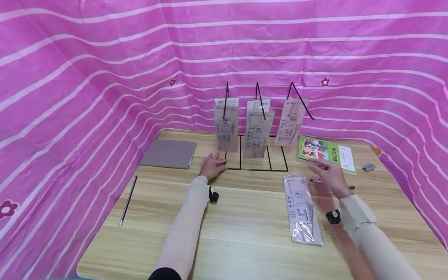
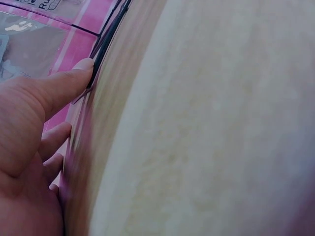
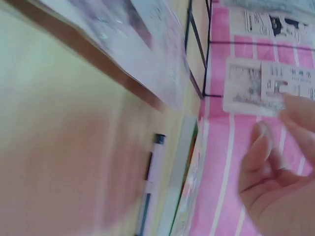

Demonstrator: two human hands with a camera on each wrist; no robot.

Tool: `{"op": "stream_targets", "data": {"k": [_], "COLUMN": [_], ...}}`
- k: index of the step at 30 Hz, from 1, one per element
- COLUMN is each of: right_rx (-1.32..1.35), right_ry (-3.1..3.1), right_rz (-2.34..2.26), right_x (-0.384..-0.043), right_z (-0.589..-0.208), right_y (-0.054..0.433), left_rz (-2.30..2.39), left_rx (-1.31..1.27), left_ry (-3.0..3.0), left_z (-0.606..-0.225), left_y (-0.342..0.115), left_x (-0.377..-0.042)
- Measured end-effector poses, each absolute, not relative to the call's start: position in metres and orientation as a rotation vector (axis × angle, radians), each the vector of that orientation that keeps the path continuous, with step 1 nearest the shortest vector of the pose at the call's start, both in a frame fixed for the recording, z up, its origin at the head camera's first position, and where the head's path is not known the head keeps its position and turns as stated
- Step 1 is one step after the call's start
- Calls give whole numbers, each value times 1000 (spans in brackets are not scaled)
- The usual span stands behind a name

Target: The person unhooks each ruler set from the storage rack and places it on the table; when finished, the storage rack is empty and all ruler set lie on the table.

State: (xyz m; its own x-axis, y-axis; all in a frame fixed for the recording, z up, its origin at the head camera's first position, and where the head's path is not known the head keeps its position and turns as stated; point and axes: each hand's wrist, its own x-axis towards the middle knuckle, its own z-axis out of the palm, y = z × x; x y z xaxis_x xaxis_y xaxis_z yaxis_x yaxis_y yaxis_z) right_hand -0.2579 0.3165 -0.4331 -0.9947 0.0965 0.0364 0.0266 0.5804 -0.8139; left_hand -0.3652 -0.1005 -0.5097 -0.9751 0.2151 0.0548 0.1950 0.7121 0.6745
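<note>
A black wire rack [image 1: 240, 169] stands on the table, with packaged ruler sets [image 1: 227, 136] hanging from its three prongs. My left hand [image 1: 212, 166] rests by the rack's front left corner; in the left wrist view its thumb [image 2: 74, 81] touches the black wire. Its fingers look relaxed. Above the table at the right, my right hand [image 1: 329, 177] is loosely bent and holds nothing. Near it, another packaged ruler set [image 1: 302, 210] lies flat in clear plastic. The right wrist view shows a gap between that hand's thumb and fingers.
A green book [image 1: 325, 153] lies to the right of the rack, beside a small grey eraser-like block [image 1: 368, 167]. Partly under my right hand lies a pen [image 1: 350, 187]. At the left are a grey notebook [image 1: 169, 153] and a thin dark pen-like stick [image 1: 128, 200]. Pink striped cloth surrounds the table.
</note>
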Motion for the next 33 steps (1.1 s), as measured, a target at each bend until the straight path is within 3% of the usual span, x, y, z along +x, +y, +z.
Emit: {"op": "stream_targets", "data": {"k": [16,33], "right_rx": [135,121], "right_ry": [-2384,-2470], "right_rz": [1456,1637], "right_x": [-344,-362], "right_z": [-389,-356], "right_y": [319,308], "left_rz": [1133,1106], "left_rx": [355,349], "left_ry": [2879,2842], "left_z": [-508,-509], "left_y": [-103,-104], "left_x": [-368,-366]}}
